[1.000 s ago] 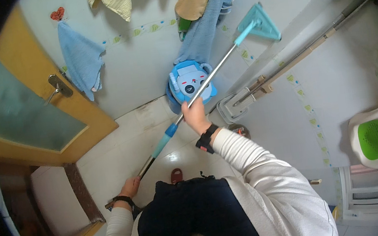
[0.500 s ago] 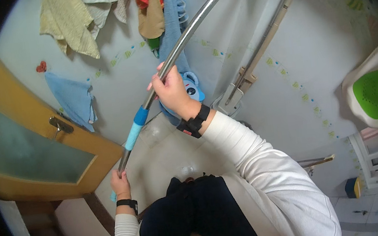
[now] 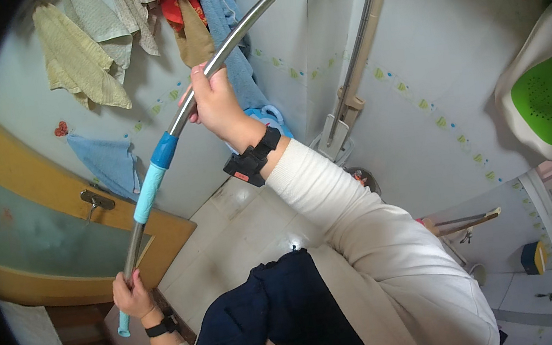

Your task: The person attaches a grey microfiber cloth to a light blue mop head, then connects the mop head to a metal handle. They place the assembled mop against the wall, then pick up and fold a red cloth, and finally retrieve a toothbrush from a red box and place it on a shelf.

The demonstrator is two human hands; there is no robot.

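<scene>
Now that the mop pole (image 3: 208,70) has swung up past the hanging towels (image 3: 134,24), its head's off the floor. Right hand (image 3: 216,104) clenches it below them, left hand (image 3: 131,295) grips the bottom end.

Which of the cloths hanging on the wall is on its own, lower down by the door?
The small light blue cloth, hanging alone just above the wooden door. The yellowish, red and darker blue ones bunch together higher up, near the right hand.
</scene>
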